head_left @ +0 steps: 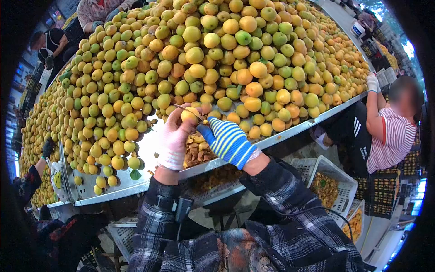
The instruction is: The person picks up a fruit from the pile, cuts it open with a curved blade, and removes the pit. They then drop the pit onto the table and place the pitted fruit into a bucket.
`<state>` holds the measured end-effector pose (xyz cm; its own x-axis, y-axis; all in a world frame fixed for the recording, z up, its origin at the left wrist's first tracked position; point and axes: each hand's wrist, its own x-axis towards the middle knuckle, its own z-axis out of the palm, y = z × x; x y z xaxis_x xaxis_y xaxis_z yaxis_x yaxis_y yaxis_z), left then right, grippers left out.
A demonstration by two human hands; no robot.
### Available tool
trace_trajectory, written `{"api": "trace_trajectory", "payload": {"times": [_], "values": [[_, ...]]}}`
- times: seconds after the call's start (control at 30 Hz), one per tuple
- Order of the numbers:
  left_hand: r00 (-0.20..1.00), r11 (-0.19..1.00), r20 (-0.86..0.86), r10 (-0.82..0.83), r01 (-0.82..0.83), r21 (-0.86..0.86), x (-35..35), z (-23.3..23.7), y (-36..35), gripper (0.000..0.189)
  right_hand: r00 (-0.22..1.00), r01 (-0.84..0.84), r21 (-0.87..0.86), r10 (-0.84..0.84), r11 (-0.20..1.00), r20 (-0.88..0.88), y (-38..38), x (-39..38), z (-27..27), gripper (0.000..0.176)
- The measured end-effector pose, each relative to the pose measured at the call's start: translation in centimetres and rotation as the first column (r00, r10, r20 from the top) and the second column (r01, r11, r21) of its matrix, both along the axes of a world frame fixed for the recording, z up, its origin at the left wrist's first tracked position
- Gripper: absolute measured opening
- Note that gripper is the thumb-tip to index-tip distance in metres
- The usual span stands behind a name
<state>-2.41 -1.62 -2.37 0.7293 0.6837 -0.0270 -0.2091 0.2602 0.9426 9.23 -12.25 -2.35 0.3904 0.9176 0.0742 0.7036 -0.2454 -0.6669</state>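
My left hand [176, 141], in a pale pink and white glove, holds a yellow apricot [190, 115] up over the table's front edge. My right hand [230, 139] wears a blue and yellow striped glove. Its fingers are closed beside the apricot on a thin tool [205, 121], mostly hidden, so its exact kind does not show. A thin brownish strip lies across the top of the fruit. Below and between the hands is a heap of brown and orange scraps [198, 152]. Behind them rises a large pile of yellow, orange and green apricots [204, 59].
The metal table [149, 144] has a raised rim. Grey crates [337, 174] with scraps stand below at right, and another crate [121, 235] at lower left. A person in a striped shirt [393, 131] sits at right; other people stand at the far left and back.
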Motion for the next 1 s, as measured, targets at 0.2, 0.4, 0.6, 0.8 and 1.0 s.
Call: {"api": "trace_trajectory", "payload": {"times": [0.2, 0.4, 0.6, 0.8, 1.0], "values": [[0.968, 0.824, 0.248, 0.029, 0.118, -0.554, 0.8, -1.1, -1.2, 0.048, 0.998, 0.046, -0.041, -0.044, 0.998, 0.052, 0.3, -0.6, 0.2, 0.039], [0.991, 0.993, 0.059, 0.118, -0.117, -0.024, 0.3, 0.2, -1.1, 0.041, 0.999, 0.015, -0.061, -0.013, 0.998, 0.030, 0.3, -1.0, 0.0, 0.035], [0.975, 0.977, -0.080, 0.208, -0.204, 0.055, 0.1, 0.5, -1.1, 0.036, 0.999, -0.005, 0.026, 0.006, 1.000, -0.052, 0.4, -1.9, -0.3, 0.035], [0.982, 0.981, -0.045, 0.184, -0.181, 0.065, 0.1, 0.8, -1.0, 0.038, 0.946, -0.104, 0.198, 0.158, 0.975, -0.282, 0.3, -2.1, -1.5, 0.029], [0.984, 0.971, 0.031, 0.175, -0.167, -0.168, 0.2, 0.4, -0.6, 0.034, 0.969, -0.229, 0.306, 0.247, 0.924, -0.020, 0.4, -2.0, -3.4, 0.016]]}}
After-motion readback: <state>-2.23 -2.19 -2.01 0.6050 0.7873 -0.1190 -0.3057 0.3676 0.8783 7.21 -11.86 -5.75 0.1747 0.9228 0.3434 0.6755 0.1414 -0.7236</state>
